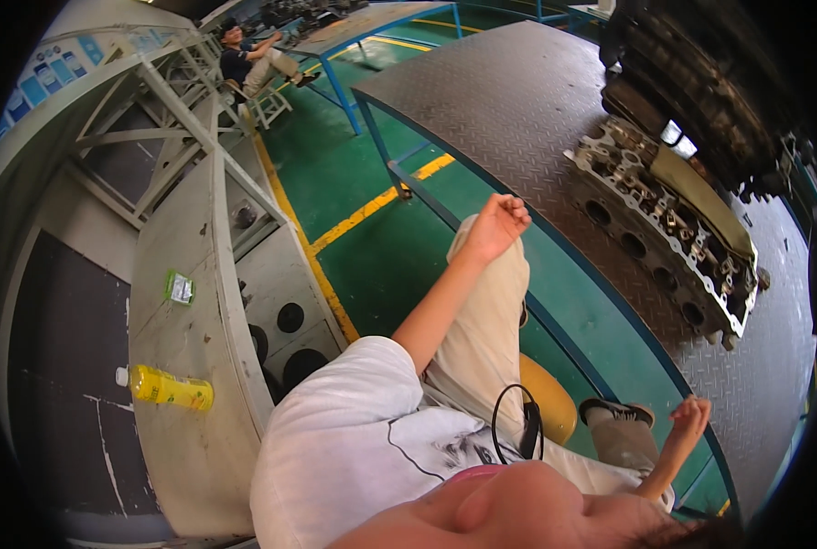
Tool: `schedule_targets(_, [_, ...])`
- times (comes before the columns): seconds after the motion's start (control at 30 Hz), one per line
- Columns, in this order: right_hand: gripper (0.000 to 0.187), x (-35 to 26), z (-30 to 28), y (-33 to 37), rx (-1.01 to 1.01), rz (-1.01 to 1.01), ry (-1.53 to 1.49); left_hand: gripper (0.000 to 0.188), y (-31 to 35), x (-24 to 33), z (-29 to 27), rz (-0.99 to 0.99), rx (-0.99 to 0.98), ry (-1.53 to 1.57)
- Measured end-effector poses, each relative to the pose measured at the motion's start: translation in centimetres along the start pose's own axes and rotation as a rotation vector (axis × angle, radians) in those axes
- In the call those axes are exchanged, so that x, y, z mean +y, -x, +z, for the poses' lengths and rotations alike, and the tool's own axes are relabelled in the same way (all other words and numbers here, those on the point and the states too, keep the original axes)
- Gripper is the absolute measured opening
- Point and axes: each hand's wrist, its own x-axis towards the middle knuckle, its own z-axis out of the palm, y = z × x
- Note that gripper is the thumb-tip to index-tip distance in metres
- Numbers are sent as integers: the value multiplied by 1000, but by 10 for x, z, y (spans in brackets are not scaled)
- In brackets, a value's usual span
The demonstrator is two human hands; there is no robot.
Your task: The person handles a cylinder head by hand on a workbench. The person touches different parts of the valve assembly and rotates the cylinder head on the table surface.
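My left hand [500, 225] rests over my left knee, fingers curled in, with nothing visible in them. It is close to the near edge of the steel-plate workbench [491, 87]. By the same edge, farther right, my right hand [690, 417] is raised with its fingers bent closed, and no object shows in it. An engine cylinder head [669, 240] lies on the workbench, its row of round ports toward me. Behind it stands a large dark engine assembly [715, 78]. Neither hand touches these parts.
On the pale bench [175, 457] at my left lie a yellow drink bottle [171, 388] and a small green packet [180, 287]. A yellow stool [548, 398] is beneath me. Another person [251, 62] sits at the far left near a second workbench [363, 32]. Metal frame bars [184, 114] rise at left.
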Motion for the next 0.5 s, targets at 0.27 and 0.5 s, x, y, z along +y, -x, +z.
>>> schedule_targets(0.27, [11, -8, 0, -12, 142, -40, -273, 11, -4, -6, -7, 10, 12, -103])
schedule_targets(0.5, [12, 5, -20, -13, 137, -35, -172, 12, -1, -13, 5, 23, -29, -379])
